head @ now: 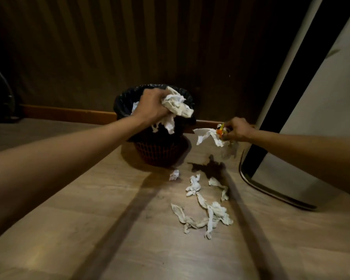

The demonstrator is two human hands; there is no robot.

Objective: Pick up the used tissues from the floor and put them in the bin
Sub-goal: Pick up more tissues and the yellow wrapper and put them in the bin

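Nearest the camera, both bare forearms reach forward over a pale wood-grain floor (89,219). Between them lies a scatter of twisted, crumpled tissues (206,211), thin and limp, strung out roughly along a line running away from the camera toward the bin (160,150); one small scrap (174,175) sits just beside its base.

Left hand (152,107) is clenched round a big wad of tissue (177,107), held right over the bin's mouth, so a release would likely drop it straight in. That bin is a dark mesh basket lined with a glossy black bag (121,100), some white already inside.

Right hand (237,130) pinches another tissue (207,135), flat and creased, together with something small and orange-yellow that I cannot identify. It hangs to the right of the bin, above the floor, near a pale panel with a dark edge (303,110); it needs to travel leftward to reach the rim.
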